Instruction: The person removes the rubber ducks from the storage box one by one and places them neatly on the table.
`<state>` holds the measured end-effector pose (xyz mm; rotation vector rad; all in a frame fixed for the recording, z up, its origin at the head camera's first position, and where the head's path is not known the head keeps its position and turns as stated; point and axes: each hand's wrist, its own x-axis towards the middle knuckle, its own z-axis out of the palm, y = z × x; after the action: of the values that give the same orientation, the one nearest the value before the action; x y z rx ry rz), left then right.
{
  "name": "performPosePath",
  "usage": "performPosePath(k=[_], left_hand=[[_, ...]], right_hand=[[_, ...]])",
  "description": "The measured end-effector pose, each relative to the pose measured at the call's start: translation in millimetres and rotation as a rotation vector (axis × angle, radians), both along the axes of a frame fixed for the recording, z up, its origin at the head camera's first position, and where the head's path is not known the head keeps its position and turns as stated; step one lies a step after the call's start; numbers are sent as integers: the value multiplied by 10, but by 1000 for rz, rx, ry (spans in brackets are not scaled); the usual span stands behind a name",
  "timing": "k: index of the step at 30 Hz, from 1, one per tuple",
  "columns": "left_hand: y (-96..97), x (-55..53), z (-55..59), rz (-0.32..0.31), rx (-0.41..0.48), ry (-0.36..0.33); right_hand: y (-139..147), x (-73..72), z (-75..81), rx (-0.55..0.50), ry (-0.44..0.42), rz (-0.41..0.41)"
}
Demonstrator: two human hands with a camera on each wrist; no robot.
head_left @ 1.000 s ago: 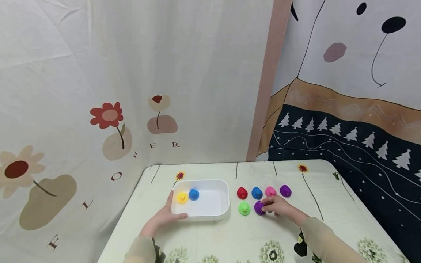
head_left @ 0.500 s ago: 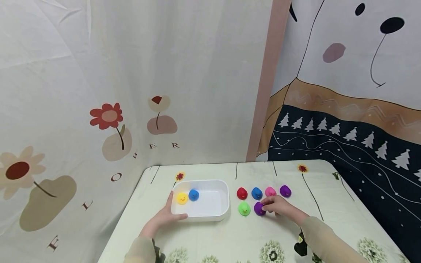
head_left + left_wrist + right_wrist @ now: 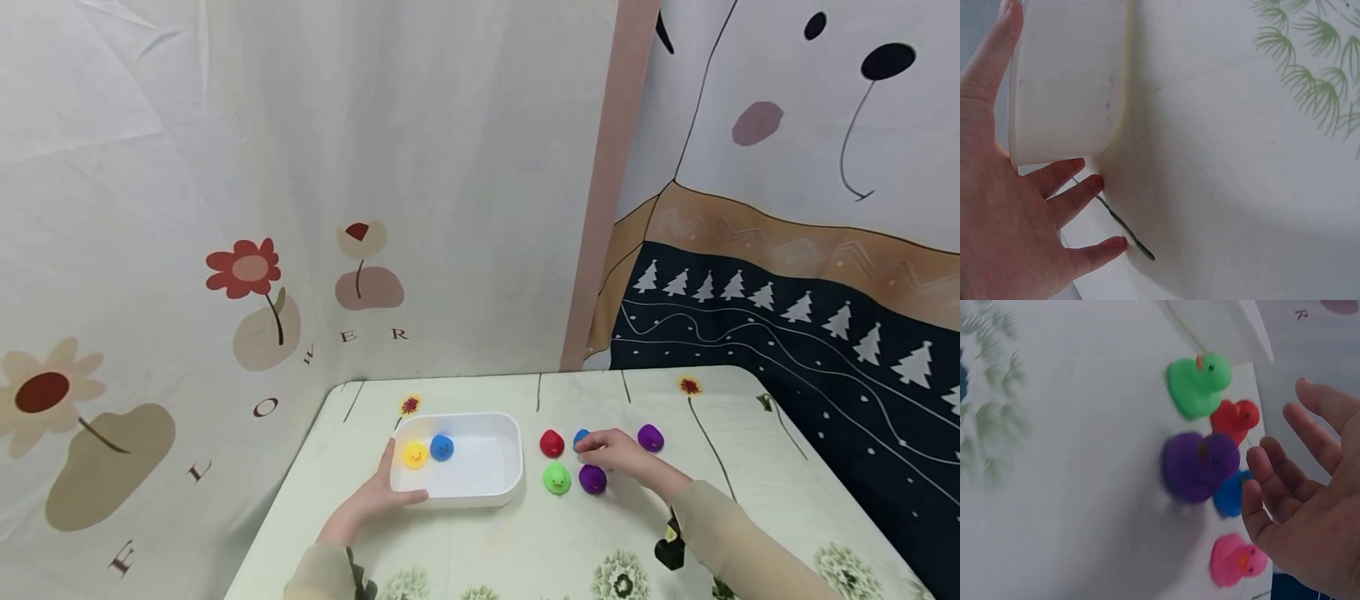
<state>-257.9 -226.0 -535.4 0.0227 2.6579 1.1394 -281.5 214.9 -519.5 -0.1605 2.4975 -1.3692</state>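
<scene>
My left hand [image 3: 378, 493] lies against the left end of a white plastic tub [image 3: 480, 500], thumb along the near wall and forefinger along the left rim. In the left wrist view the other fingers spread at the tub's corner. A yellow rubber duck [image 3: 416, 455] and a blue one [image 3: 442, 447] sit inside the tub. My right hand [image 3: 618, 454], holding nothing, hovers with parted fingers over the ducks at right. Its fingertips overlap a second blue duck [image 3: 580, 438] in the head view. A purple duck [image 3: 1197, 467] stands nearer me; the hand hides a pink duck [image 3: 1235, 559] from the head view.
Beside the tub stand a red duck [image 3: 552, 443] and a green duck [image 3: 557, 478]. Another purple duck [image 3: 650, 437] stands at the right end of the back row. A flower-print cloth [image 3: 495, 554] covers the table; printed curtains [image 3: 465, 208] hang behind it.
My right hand has let go of the near purple duck and moved up and slightly left, towards the blue and pink ducks. The left hand and tub have stayed put.
</scene>
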Motion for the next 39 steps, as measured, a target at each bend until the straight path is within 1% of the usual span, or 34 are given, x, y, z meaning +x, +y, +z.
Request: performPosePath(k=[4, 7, 10, 13, 17, 21, 25, 30, 35, 39], left_hand=[[-21, 8, -11, 12, -15, -1], [-28, 12, 0, 20, -14, -3], [-41, 8, 12, 22, -5, -2], [-55, -7, 17, 23, 9, 2], [-64, -23, 8, 16, 10, 8], [-59, -16, -6, 14, 14, 6], [-47, -11, -3, 17, 29, 14], [-11, -2, -1, 15, 41, 3], [8, 16, 2, 15, 47, 7], [21, 22, 5, 7, 46, 19]], right_hand=[[-207, -71, 87, -22, -1, 53], [-372, -134, 145, -43, -4, 92], [-537, -201, 197, -81, -2, 137], [-705, -266, 238, -126, -17, 164], [-916, -351, 273, -208, -84, 160], [-1119, -445, 293, -251, -117, 148], [-1315, -529, 315, -246, -117, 155], [-1528, -611, 324, -189, -83, 169], [-1720, -652, 286, -158, -39, 180], [-1857, -663, 236, -137, -15, 169]])
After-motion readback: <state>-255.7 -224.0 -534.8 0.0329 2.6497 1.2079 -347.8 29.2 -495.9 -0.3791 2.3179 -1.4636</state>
